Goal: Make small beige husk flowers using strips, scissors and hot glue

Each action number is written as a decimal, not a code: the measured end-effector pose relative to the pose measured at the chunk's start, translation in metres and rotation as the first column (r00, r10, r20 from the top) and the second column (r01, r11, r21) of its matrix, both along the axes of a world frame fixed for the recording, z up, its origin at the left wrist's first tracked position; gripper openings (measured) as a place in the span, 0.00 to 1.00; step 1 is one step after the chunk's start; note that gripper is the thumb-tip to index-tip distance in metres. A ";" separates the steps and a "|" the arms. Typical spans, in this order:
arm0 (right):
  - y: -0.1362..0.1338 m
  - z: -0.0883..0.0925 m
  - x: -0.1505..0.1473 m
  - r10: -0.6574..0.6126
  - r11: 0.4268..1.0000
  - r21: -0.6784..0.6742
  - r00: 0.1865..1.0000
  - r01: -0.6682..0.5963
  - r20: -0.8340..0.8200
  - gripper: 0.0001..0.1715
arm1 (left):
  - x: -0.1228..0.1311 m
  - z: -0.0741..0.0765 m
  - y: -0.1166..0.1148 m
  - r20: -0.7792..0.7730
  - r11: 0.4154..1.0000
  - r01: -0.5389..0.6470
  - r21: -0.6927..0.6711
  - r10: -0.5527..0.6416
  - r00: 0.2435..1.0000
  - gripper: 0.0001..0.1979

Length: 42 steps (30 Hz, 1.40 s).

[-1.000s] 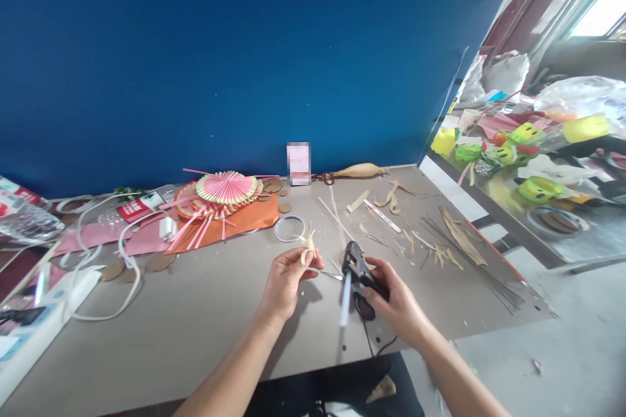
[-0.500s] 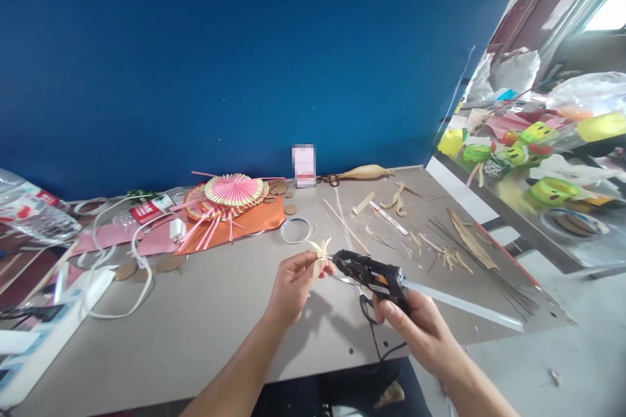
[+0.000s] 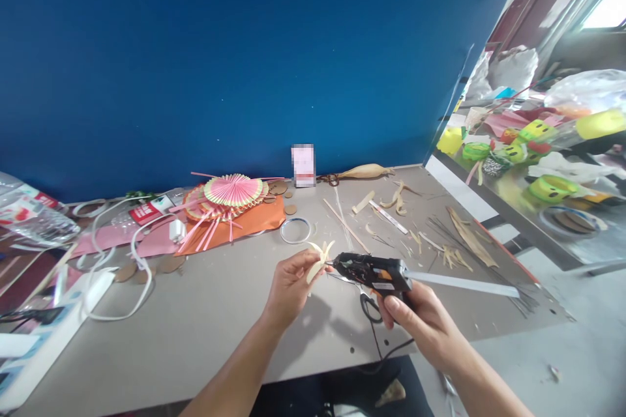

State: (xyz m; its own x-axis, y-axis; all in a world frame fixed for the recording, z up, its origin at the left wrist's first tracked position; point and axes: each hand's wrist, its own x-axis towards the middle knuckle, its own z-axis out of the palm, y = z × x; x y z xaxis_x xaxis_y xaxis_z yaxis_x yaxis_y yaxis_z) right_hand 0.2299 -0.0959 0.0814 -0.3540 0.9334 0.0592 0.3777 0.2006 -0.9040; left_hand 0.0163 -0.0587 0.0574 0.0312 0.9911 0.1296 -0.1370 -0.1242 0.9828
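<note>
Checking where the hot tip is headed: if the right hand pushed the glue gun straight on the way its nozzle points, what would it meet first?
Most likely the pale husk flower pinched in the left hand. The right hand aims the glue gun leftward, nozzle almost at the flower's base; the left fingertips lie just behind, though depth is uncertain.

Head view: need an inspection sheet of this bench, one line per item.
Surface: grey table, strewn with trimmings.
Job's things: black glue gun, nozzle at a small pale leaf piece.
Clutter: pink paper fan, orange sheet, tape ring, thin sticks, scissors.
Hands: left hand pinches the leaf piece; right hand grips the glue gun.
Cables: white cable, white power strip, black gun cord.
Surroundings: blue wall; shelf of coloured craft items.
</note>
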 end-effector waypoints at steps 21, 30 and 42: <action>-0.005 -0.003 0.002 -0.053 0.996 0.079 0.997 0.049 0.056 0.19 | -0.002 0.002 0.000 -0.121 0.996 -0.001 0.091 0.012 0.993 0.03; -0.006 0.000 0.002 -0.028 0.995 0.095 0.988 0.014 0.150 0.17 | -0.003 0.003 -0.001 -0.139 0.990 0.035 0.135 -0.016 0.990 0.03; -0.006 0.006 -0.001 -0.024 0.985 0.174 0.980 -0.010 0.195 0.16 | -0.005 0.001 0.002 -0.169 0.983 0.049 0.175 -0.019 0.985 0.03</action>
